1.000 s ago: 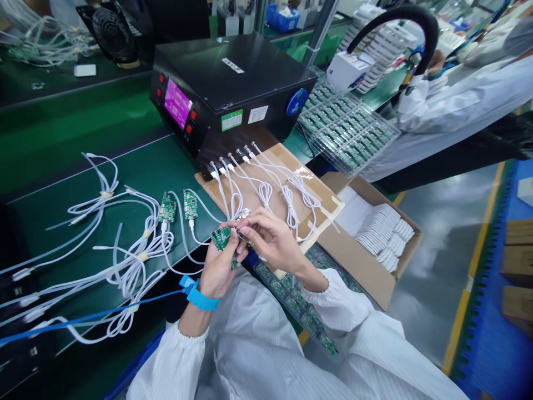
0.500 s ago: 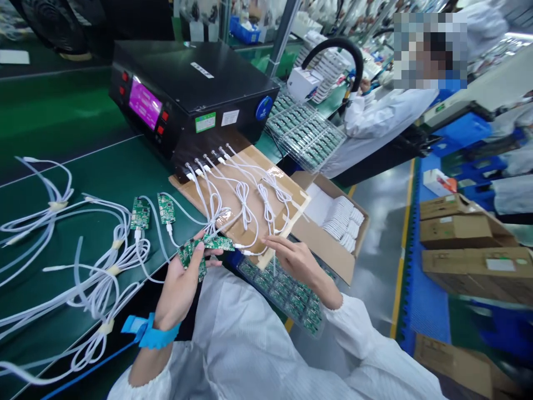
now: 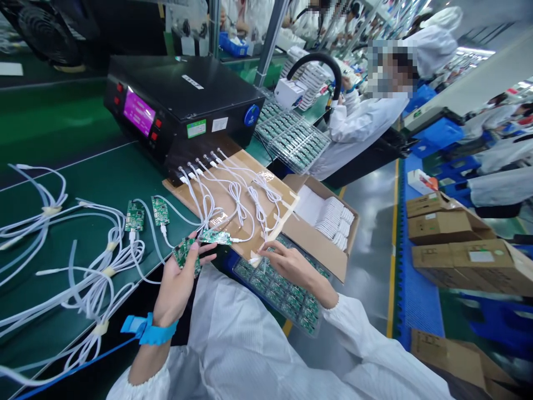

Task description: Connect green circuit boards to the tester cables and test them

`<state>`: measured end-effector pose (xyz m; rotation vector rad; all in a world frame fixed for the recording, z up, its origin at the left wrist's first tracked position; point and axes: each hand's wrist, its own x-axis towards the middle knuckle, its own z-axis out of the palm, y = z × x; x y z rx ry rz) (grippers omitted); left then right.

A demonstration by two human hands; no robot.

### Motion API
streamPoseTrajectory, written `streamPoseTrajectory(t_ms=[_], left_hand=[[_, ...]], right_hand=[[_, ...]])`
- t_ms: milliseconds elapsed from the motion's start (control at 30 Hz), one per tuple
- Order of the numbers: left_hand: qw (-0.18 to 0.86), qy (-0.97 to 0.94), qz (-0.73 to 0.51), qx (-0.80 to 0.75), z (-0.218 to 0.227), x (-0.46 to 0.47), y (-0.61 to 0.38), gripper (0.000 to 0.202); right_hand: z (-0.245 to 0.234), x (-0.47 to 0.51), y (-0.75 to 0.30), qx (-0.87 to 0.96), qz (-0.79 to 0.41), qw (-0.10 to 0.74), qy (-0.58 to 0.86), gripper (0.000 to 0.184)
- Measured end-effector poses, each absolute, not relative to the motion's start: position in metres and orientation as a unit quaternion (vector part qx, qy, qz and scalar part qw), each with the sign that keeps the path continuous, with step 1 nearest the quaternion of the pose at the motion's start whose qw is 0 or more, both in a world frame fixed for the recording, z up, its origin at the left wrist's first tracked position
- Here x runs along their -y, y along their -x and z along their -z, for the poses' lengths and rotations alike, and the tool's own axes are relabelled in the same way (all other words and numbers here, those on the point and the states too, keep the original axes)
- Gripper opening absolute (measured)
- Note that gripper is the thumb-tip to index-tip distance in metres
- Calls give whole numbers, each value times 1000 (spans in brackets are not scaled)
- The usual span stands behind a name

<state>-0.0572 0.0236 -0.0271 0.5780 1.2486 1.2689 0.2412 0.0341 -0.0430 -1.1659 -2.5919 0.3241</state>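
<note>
My left hand [image 3: 179, 280] grips a small stack of green circuit boards [image 3: 186, 253] near the bench edge, a blue wrist strap [image 3: 147, 330] on its wrist. One more green board [image 3: 215, 238] lies at its fingertips with a white cable plugged in. My right hand [image 3: 289, 264] pinches a white cable plug [image 3: 255, 259] at the front edge of the brown cardboard sheet [image 3: 287, 195]. Several white cables [image 3: 233, 194] run from the black tester box [image 3: 179, 105] across that sheet. A clear tray of green boards [image 3: 277, 291] rests on my lap under the right hand.
Two boards with cables [image 3: 145, 214] lie on the green mat [image 3: 95, 183] among loose white cables [image 3: 83, 266]. An open carton of white cables [image 3: 333, 219] stands to the right. A co-worker [image 3: 366, 122] in white sits beyond, beside stacked trays [image 3: 291, 139]. Cardboard boxes [image 3: 453, 233] line the aisle.
My hands have come apart: the right hand left the board and moved right to a cable plug at the cardboard's edge. The head turned right and up.
</note>
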Motion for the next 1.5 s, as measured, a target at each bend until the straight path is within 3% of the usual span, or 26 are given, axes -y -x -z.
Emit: streamPoseTrajectory(t_ms=[133,333,500,767,1100,1500], left_hand=[[569,-219,-570,-551,13,-21,63,54],[580,-134,-643,-482,-4,-28,57,39],[602,-64,-678,-417,-13,-54,35,27],[611,-80,-684,-389,-7,-70,20,21],[615,-84,-689,-373,-4,-68,12,22],[543,-257,-642,-476,9,-55,15,47]], right_hand=[[38,-38,-249,871,-223,200,388,38],[42,-35,-213,695,-446,396,401,23],[52,-31,-156,591,-464,514,413,20],[45,-33,-133,631,-370,510,452,14],[44,-34,-129,627,-356,503,476,14],[42,-32,-125,576,-328,521,538,12]])
